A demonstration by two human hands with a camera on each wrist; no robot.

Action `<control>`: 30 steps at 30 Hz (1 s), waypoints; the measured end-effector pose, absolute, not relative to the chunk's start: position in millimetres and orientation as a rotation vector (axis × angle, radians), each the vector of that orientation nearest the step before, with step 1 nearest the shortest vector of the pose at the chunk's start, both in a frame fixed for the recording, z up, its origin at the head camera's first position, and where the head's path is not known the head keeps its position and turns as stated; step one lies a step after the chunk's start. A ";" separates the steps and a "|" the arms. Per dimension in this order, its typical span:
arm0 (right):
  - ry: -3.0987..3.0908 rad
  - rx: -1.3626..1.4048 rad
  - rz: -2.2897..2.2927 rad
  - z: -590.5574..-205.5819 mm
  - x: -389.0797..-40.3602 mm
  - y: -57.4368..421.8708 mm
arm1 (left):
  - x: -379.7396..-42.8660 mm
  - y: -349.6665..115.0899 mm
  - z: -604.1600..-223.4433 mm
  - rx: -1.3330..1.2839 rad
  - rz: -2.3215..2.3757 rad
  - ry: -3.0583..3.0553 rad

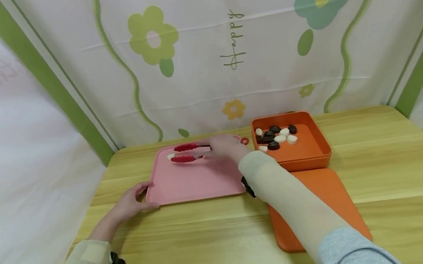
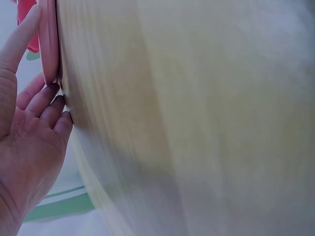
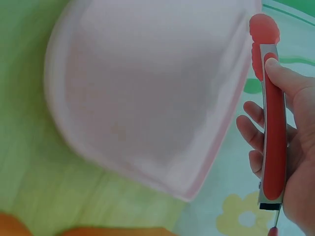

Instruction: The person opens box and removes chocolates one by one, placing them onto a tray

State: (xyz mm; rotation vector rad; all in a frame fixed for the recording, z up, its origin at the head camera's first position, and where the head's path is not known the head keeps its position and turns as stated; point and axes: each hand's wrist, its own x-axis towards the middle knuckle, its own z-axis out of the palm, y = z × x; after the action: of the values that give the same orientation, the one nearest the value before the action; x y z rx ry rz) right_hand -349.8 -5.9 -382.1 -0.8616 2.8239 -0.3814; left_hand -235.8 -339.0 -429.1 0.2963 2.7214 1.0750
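A pink tray [image 1: 202, 181] lies on the table. At its near left corner my left hand [image 1: 132, 203] holds the rim between thumb and fingers; the left wrist view shows the thumb [image 2: 22, 34] against the tray's edge [image 2: 48, 44]. My right hand [image 1: 225, 147] grips red-tipped metal tongs [image 3: 274, 132] over the tray's far part. The tong arms are spread apart, pointing left. A small white pebble-like piece [image 1: 170, 157] lies by the nearer tong tip, partly covered; whether they touch, I cannot tell.
Right of the tray stands an orange box [image 1: 304, 150] holding several white and dark pebble-like pieces [image 1: 278, 136]. An orange lid [image 1: 326, 187] lies in front of it, partly under the right forearm. A printed curtain [image 1: 196, 84] hangs behind the table [image 1: 196, 248].
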 end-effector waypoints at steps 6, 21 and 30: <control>2.879 -0.949 -0.350 -368.3 -347.2 6.9 | -233.8 -339.9 -426.4 0.279 1.076 2.717; 2.866 -1.047 -0.329 -329.2 -334.1 50.2 | -233.8 -342.7 -422.7 0.323 1.146 2.692; 2.856 -1.112 -0.321 -317.9 -315.7 96.1 | -233.5 -339.7 -427.1 0.352 1.114 2.709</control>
State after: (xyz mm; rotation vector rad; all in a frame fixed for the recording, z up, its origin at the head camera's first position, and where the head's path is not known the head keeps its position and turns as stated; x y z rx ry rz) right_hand -315.7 96.1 -317.9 -1.1121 2.8564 -0.3209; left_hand -233.5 -339.7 -427.1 0.3521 2.7092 1.1143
